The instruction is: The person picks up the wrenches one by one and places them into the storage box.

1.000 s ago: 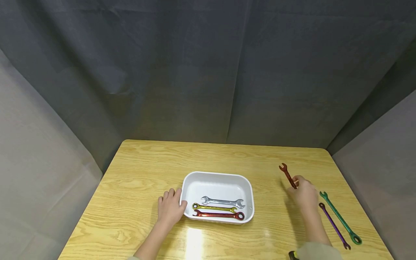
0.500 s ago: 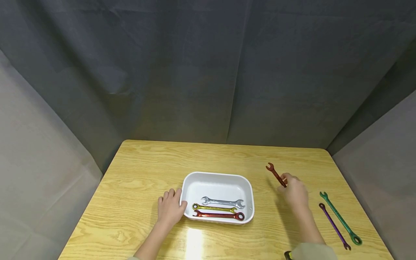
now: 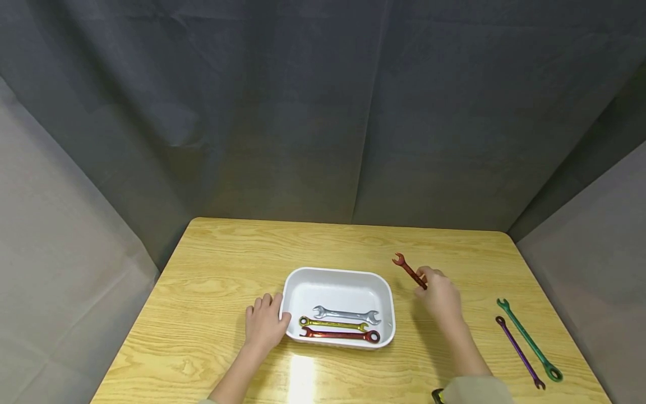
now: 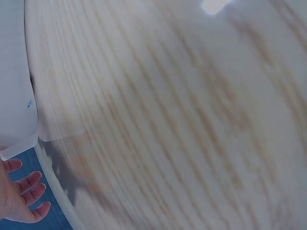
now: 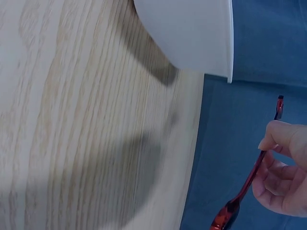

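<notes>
In the head view, a white rectangular tray [image 3: 381, 278] stands on the wooden table. Lying in it are a silver open-end wrench [image 3: 345, 315], a yellow combination wrench [image 3: 333, 323] and a red combination wrench [image 3: 338, 334]. My left hand [image 3: 264, 325] holds the tray at its left rim, thumb over the edge and fingers outside. Right of the tray, my right hand [image 3: 441, 294] pinches a dark red wrench [image 3: 410, 272] by its shaft above the table. The right wrist view shows thumb and fingertips on the shaft of this wrench [image 5: 249, 179], both ends sticking out.
On the right side of the table [image 3: 227, 252], a green combination wrench [image 3: 527, 336] and a purple combination wrench [image 3: 520, 352] lie side by side at a slant. Dark grey curtains [image 3: 303, 112] hang behind the table's far edge, and paler ones [image 3: 65, 252] flank it.
My right hand has moved left toward the tray, carrying the dark red wrench. The left hand, the tray and the other wrenches have stayed where they were.
</notes>
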### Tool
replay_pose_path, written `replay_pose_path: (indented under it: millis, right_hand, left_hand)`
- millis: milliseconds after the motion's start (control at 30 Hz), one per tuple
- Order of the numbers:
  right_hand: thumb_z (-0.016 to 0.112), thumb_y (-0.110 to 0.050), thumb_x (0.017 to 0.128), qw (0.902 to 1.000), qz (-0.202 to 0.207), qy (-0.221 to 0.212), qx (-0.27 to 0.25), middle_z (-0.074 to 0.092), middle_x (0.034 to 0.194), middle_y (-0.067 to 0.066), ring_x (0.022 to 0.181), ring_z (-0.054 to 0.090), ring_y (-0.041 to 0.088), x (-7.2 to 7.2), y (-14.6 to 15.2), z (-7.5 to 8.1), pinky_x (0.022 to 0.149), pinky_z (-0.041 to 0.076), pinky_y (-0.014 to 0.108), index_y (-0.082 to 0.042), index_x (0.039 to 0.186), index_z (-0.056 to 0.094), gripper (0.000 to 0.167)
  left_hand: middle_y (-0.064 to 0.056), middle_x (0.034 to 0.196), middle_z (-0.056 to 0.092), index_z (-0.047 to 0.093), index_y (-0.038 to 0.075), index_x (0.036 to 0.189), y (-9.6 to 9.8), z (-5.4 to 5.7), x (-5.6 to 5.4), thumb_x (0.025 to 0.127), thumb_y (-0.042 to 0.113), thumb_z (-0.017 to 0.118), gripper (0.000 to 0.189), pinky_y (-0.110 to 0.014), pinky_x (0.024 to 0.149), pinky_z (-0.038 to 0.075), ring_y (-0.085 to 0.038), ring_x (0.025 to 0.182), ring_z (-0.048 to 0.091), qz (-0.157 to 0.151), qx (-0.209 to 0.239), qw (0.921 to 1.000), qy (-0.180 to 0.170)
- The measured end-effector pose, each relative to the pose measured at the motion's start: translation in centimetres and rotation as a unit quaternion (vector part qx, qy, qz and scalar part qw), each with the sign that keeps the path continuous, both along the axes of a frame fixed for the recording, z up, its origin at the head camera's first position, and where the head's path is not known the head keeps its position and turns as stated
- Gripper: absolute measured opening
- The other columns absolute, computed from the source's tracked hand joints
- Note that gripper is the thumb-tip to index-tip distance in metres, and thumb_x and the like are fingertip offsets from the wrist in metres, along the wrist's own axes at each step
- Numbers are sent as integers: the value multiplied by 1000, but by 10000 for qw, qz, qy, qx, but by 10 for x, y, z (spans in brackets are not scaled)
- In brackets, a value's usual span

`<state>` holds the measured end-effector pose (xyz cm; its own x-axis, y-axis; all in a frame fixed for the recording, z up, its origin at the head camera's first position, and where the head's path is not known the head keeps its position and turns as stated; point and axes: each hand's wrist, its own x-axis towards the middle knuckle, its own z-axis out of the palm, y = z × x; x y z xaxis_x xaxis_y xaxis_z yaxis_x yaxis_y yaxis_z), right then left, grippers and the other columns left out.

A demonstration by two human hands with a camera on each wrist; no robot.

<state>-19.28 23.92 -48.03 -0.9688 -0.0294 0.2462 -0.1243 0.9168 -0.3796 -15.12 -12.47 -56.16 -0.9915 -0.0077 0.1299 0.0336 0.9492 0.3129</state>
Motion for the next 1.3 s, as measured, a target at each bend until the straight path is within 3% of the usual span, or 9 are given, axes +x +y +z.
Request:
replay_pose_path:
  millis: [533, 1300]
  right_hand:
    - [68, 1, 64, 9987, 427, 239, 153, 61, 78, 11, 57, 52, 22, -5, -32, 3, 50, 43, 39, -3, 94, 63, 31]
    - [68, -1, 63, 9914, 1149, 379, 506, 63, 86, 9, 71, 61, 25, -3, -78, 2, 53, 47, 38, -8, 92, 64, 30]
  left_hand:
    - [-8, 97, 52, 54, 13, 117, 1, 0, 0, 80, 33, 53, 42, -44, 76, 34, -26, 88, 46, -18, 18, 10000, 70]
    - [-9, 98, 53, 54, 13, 118, 1, 0, 0, 80, 35, 53, 43, -45, 77, 34, -27, 90, 46, -6, -14, 10000, 49]
